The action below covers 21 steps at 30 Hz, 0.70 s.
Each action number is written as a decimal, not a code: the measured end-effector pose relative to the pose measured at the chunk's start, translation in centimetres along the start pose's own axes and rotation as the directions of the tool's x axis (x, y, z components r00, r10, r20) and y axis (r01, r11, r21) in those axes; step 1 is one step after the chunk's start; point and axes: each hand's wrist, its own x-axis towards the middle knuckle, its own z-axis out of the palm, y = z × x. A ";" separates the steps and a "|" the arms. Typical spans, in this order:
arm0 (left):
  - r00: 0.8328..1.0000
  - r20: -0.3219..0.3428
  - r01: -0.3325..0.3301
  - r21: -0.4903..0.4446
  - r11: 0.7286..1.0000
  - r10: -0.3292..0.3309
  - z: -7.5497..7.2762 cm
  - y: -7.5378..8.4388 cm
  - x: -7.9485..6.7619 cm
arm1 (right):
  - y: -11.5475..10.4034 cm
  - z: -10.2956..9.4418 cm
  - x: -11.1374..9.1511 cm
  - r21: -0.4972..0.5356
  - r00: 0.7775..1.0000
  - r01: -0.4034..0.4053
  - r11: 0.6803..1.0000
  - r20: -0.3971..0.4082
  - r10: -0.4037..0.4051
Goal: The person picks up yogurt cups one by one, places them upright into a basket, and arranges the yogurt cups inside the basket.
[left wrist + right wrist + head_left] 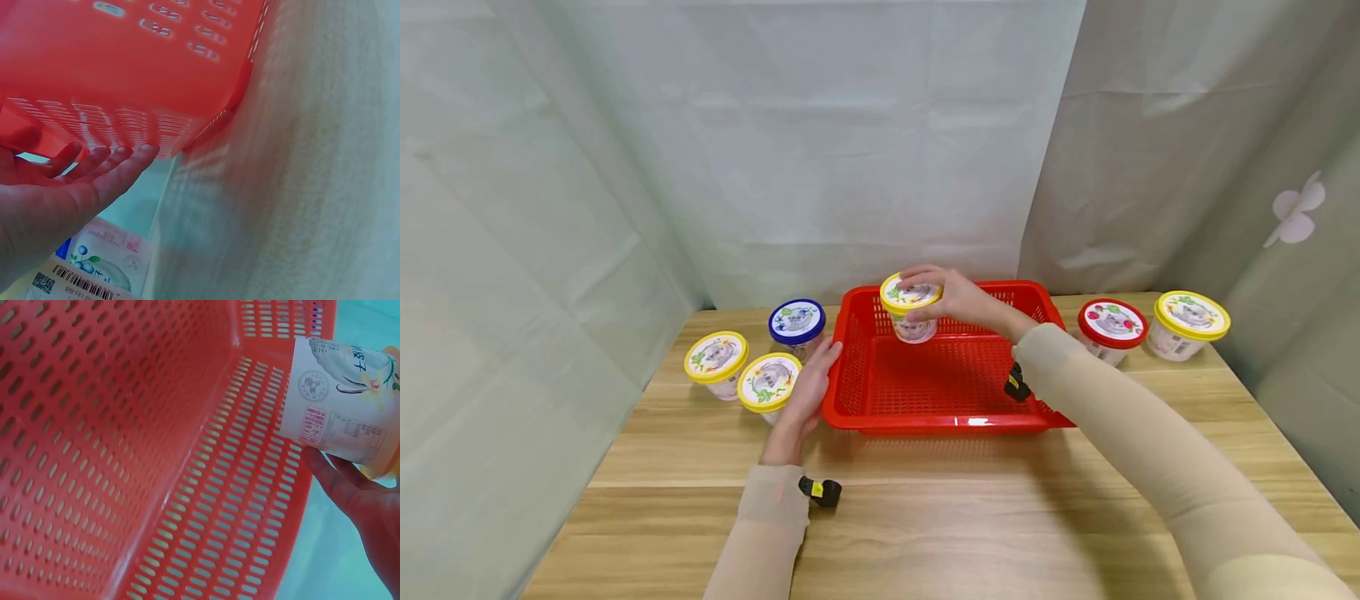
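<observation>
The left hand is laid against the left end of the red basket, fingers extended and nothing gripped; in the left wrist view the fingertips are seen at the slotted outer wall. By the right hand a yellow-lidded cup is held near its lid, thumb and fingers spread around it.

The cup is held upright, lid up, at the back left part of the basket, inside the rim outline as seen from the head. Whether its base is touched by the basket cannot be told. Printed text and a flower are shown on its side in the right wrist view. The basket's walls and floor are pierced with rows of slots.

Left of the basket, three cups are grouped on the wooden table: a blue-lidded cup at the back, a second yellow-lidded cup partly covered by the left hand, and a third yellow-lidded cup farthest left. Right of the basket, a red-lidded cup and, just beside it, a fourth yellow-lidded cup are stood upright.

A black device is worn at the left wrist, another at the right; both arms are covered by beige sleeves. The table is backed by pale hanging sheets, with a pale flower-like shape seen at far right.
</observation>
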 end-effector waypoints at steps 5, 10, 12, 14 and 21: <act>1.000 -0.009 0.001 0.014 1.000 -0.001 0.0 0.0 -0.1 | 0.3 1.2 0.4 -0.013 1.000 -0.006 1.000 0.019 0.006; 1.000 -0.009 0.004 0.015 1.000 -0.003 -0.3 -0.3 -0.3 | 0.7 2.2 0.8 -0.006 0.999 -0.021 1.000 0.028 0.021; 1.000 -0.011 0.010 0.020 1.000 -0.009 -0.3 -0.3 -0.3 | 0.8 2.4 0.9 0.001 0.999 -0.028 1.000 0.028 0.028; 1.000 -0.011 0.012 0.025 1.000 -0.012 -0.3 -0.2 -0.3 | 0.8 2.5 1.0 0.000 0.999 -0.034 0.999 0.027 0.034; 1.000 -0.018 0.015 0.039 0.999 -0.015 -0.3 -0.3 -0.1 | 1.1 3.4 1.1 -0.022 0.995 -0.060 0.998 0.083 0.062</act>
